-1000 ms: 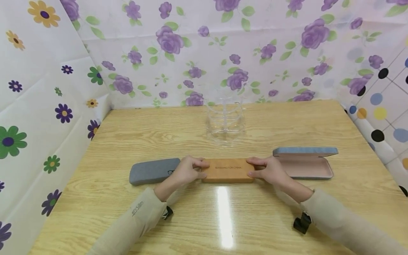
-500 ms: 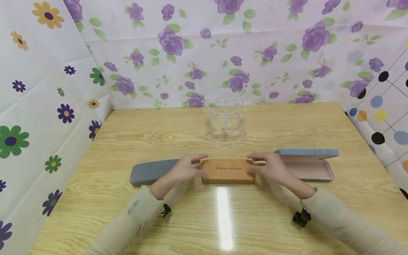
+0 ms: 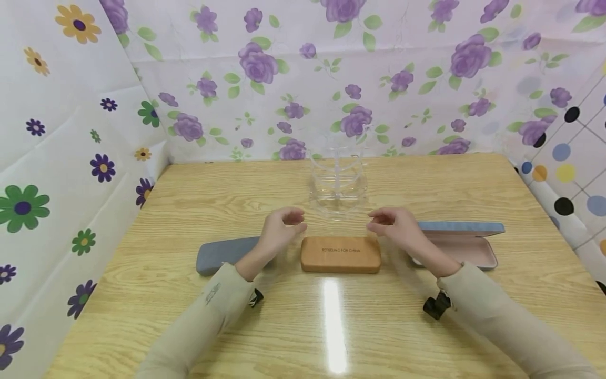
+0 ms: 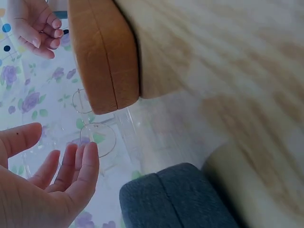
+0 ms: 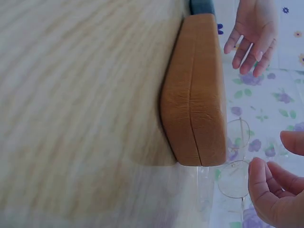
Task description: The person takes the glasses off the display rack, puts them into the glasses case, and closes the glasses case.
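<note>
A closed tan glasses case [image 3: 341, 261], lettered on its lid, lies on the table between my hands. My left hand [image 3: 278, 230], fingers loosely bent and holding nothing, hovers just beyond its left end. On the other side my right hand [image 3: 396, 227] is likewise in the air with nothing in it. In the left wrist view, thumb and fingers are apart below the tan case [image 4: 102, 57]. A closed grey glasses case [image 3: 223, 256] is partly hidden by my left forearm. To the right, a glasses case with a blue lid [image 3: 466, 228] stands open, its pink inside showing.
Behind the tan case stands a clear plastic display rack [image 3: 337, 181]. Thin-rimmed glasses [image 5: 232, 197] show at it in the right wrist view. Flowered sheets [image 3: 213, 79] wall the wooden table [image 3: 227, 195] at the back and left; a dotted sheet [image 3: 575, 158] hangs on the right.
Both hands have let go of the tan case's ends and moved up and away toward the rack. The case stays where it was on the table.
</note>
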The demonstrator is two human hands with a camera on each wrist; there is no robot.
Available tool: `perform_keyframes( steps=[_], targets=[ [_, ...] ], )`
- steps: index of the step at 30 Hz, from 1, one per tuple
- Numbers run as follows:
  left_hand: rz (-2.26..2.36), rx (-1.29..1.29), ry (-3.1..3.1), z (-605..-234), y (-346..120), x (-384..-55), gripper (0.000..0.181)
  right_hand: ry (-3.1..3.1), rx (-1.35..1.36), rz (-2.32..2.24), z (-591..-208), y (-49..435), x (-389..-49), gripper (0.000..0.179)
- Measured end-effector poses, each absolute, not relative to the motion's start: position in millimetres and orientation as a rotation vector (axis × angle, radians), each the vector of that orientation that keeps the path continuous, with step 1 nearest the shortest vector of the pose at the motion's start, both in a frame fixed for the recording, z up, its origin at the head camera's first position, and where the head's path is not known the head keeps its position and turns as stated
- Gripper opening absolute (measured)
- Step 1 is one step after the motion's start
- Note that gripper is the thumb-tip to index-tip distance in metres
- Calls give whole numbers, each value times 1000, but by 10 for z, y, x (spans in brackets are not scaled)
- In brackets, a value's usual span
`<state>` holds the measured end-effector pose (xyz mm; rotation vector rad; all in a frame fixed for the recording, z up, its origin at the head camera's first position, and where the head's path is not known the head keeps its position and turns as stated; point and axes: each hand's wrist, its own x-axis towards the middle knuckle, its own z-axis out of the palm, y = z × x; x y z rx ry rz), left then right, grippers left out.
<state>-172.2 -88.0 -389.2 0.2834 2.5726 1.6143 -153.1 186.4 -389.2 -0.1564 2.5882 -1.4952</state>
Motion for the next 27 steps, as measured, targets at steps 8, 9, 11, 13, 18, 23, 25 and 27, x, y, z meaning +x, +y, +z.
perform_keyframes(
  steps=[8,9,11,13,18,23,25,27],
  targets=[
    [1766,101,2413,-3900,-789,-1871,34,2487,-53,-1665,-3885,1832,-1702,35],
    [1775,82,2407,-3906,-778,-1893,35,2486,-31,-1667,-3886,1822,-1720,35],
    [1794,44,2413,-3906,-757,-1929,36,2457,11,-1687,-3888,1803,-1762,38],
    [1818,10,2406,-3910,-738,-1968,37,2435,50,-1713,-3888,1785,-1807,40],
    [1867,-60,2317,-3942,-711,-2067,40,2367,133,-1769,-3883,1762,-1901,45],
    [1926,-162,2188,-3956,-706,-2159,42,2322,192,-1801,-3877,1740,-1996,46],
    [1938,-219,2158,-3960,-698,-2202,42,2303,228,-1816,-3879,1732,-2041,46],
    [1948,-265,2137,-3964,-683,-2242,41,2277,263,-1832,-3878,1720,-2081,46]
  ],
)
